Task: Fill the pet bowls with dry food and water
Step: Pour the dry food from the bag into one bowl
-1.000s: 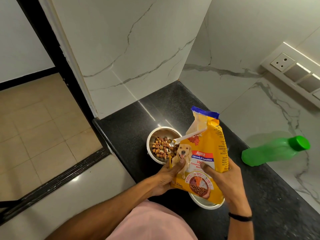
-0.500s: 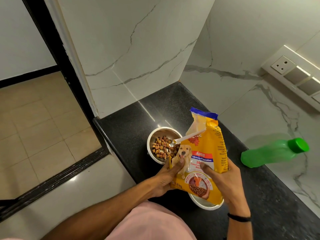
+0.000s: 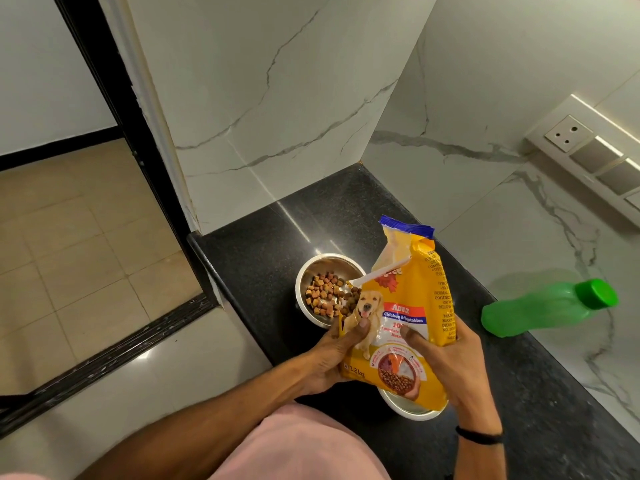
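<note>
A yellow bag of dry dog food (image 3: 405,313) is held tilted over the black counter, its torn corner spilling kibble toward a steel bowl (image 3: 313,271). Brown kibble (image 3: 323,296) covers part of that bowl's bottom. My left hand (image 3: 334,355) grips the bag's lower left edge, thumb on the dog picture. My right hand (image 3: 446,362) clasps the bag's right side. A second steel bowl (image 3: 412,408) sits under the bag, mostly hidden; its contents cannot be seen. A green water bottle (image 3: 547,308) with its cap on lies on its side to the right.
The black granite counter (image 3: 263,258) fits into a corner of white marble walls. Its front edge runs diagonally on the left, with tiled floor and a dark door frame (image 3: 114,109) beyond. A socket and switch panel (image 3: 588,157) is on the right wall.
Hands, bag and bottle have stayed almost still. A little more kibble lies near the bag's opening in the bowl.
</note>
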